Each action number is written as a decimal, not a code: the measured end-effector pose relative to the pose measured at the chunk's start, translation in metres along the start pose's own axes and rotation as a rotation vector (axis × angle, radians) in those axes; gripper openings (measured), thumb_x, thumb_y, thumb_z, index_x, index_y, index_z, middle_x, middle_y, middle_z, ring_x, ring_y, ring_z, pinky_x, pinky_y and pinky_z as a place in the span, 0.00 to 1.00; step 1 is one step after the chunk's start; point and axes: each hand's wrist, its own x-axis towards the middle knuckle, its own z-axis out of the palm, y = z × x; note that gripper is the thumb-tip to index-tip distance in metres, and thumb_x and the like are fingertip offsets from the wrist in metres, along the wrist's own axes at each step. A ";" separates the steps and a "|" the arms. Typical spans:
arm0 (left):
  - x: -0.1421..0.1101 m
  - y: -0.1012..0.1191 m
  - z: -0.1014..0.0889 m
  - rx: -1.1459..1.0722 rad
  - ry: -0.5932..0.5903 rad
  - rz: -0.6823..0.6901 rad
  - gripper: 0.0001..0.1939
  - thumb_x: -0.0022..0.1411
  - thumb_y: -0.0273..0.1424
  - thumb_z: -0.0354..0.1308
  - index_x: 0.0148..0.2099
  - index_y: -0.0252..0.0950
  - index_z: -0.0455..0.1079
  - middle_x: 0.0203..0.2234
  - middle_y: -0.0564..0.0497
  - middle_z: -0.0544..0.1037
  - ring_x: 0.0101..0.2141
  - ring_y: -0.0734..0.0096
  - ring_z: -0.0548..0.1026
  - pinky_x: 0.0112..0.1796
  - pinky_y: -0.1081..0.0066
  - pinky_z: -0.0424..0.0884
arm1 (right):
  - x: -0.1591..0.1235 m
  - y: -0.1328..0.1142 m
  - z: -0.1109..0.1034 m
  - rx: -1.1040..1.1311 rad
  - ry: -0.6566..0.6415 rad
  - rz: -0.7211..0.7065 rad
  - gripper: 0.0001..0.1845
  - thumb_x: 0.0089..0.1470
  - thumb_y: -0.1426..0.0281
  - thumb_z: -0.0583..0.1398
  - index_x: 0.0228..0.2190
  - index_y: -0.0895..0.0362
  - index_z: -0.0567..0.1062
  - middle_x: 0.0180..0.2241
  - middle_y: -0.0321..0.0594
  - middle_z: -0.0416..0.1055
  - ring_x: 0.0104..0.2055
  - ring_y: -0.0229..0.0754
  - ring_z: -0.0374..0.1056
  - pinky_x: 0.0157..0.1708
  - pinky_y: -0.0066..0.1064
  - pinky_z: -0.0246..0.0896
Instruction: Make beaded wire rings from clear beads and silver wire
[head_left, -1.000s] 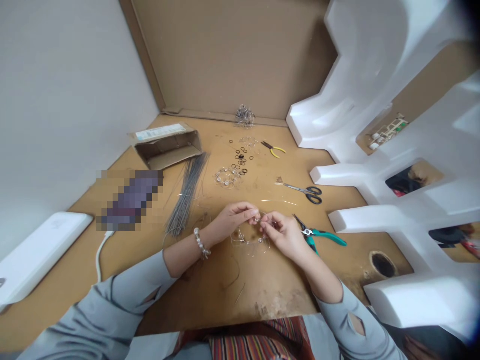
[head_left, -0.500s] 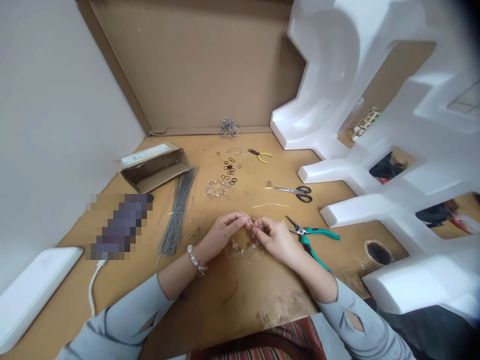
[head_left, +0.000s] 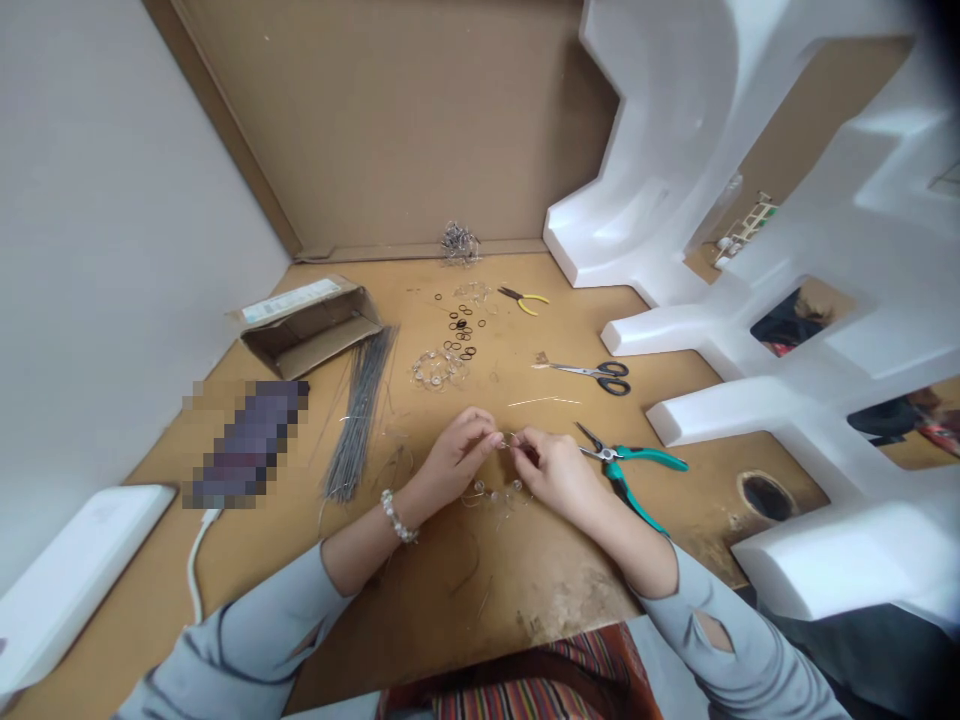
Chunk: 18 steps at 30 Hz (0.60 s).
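My left hand point(head_left: 466, 447) pinches a strand of beaded wire point(head_left: 495, 496) between thumb and forefinger. Just right of it, my right hand point(head_left: 551, 462) is closed on the same thin wire, its fingertips a short gap from the left ones. Clear round beads and loose wire ends hang below both hands, close to the tabletop. To the right of my right hand lie long-nose pliers point(head_left: 626, 460) with green handles, jaws apart. A second ring of beaded wire point(head_left: 439, 370) rests beyond my left hand.
Grey wires point(head_left: 361, 425) lie bundled by an open cardboard box point(head_left: 315, 335). Scissors point(head_left: 600, 374), yellow-handled pliers point(head_left: 523, 299), dark small rings point(head_left: 461, 330) and a wire tangle point(head_left: 459, 243) sit farther back. White foam blocks point(head_left: 697, 405) edge the right side; a phone point(head_left: 251, 440) lies left.
My fingertips have drawn slightly apart, with wire showing between them. The beads still hang below my hands. The whole view has shifted a little.
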 end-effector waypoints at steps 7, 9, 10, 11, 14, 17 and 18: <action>0.004 0.003 -0.013 0.207 -0.134 0.052 0.10 0.63 0.32 0.48 0.36 0.35 0.69 0.33 0.49 0.68 0.38 0.70 0.66 0.41 0.70 0.63 | 0.004 0.002 -0.004 -0.093 -0.022 0.070 0.08 0.53 0.71 0.53 0.29 0.54 0.71 0.23 0.37 0.73 0.24 0.37 0.66 0.25 0.25 0.50; 0.003 0.006 -0.013 0.289 -0.149 0.070 0.10 0.64 0.30 0.48 0.36 0.35 0.70 0.31 0.50 0.68 0.36 0.70 0.66 0.38 0.70 0.63 | 0.003 0.001 -0.004 -0.136 -0.042 0.060 0.08 0.53 0.71 0.52 0.29 0.54 0.71 0.23 0.38 0.73 0.24 0.38 0.66 0.25 0.26 0.49; 0.002 0.008 -0.012 0.329 -0.147 0.071 0.10 0.64 0.29 0.47 0.36 0.35 0.70 0.31 0.50 0.68 0.35 0.70 0.66 0.37 0.71 0.63 | 0.003 0.001 -0.003 -0.163 -0.048 0.050 0.08 0.54 0.71 0.52 0.29 0.55 0.71 0.23 0.38 0.73 0.25 0.38 0.67 0.25 0.26 0.48; 0.001 0.009 -0.010 0.370 -0.137 0.069 0.11 0.64 0.29 0.46 0.36 0.35 0.70 0.30 0.50 0.68 0.33 0.71 0.66 0.35 0.71 0.62 | 0.002 0.000 -0.002 -0.190 -0.051 0.040 0.08 0.54 0.71 0.52 0.28 0.55 0.71 0.24 0.39 0.73 0.25 0.39 0.67 0.25 0.26 0.48; -0.003 0.010 -0.003 0.515 -0.073 0.108 0.13 0.65 0.29 0.45 0.34 0.35 0.70 0.26 0.50 0.66 0.30 0.70 0.64 0.32 0.71 0.61 | 0.001 -0.001 0.001 -0.254 -0.044 0.008 0.08 0.54 0.72 0.51 0.28 0.56 0.70 0.26 0.42 0.74 0.26 0.41 0.68 0.26 0.28 0.48; -0.006 0.009 0.002 0.663 -0.037 0.222 0.14 0.65 0.27 0.43 0.32 0.34 0.69 0.25 0.49 0.65 0.29 0.68 0.62 0.31 0.69 0.60 | -0.002 -0.003 0.004 -0.291 -0.031 -0.013 0.08 0.53 0.73 0.51 0.28 0.56 0.70 0.26 0.43 0.74 0.27 0.42 0.68 0.27 0.28 0.48; -0.007 0.009 0.003 0.703 -0.038 0.259 0.14 0.64 0.26 0.43 0.32 0.34 0.69 0.25 0.49 0.65 0.30 0.67 0.62 0.32 0.68 0.60 | -0.003 -0.004 0.005 -0.296 -0.026 -0.015 0.08 0.53 0.73 0.51 0.28 0.56 0.70 0.26 0.43 0.74 0.27 0.42 0.68 0.27 0.29 0.48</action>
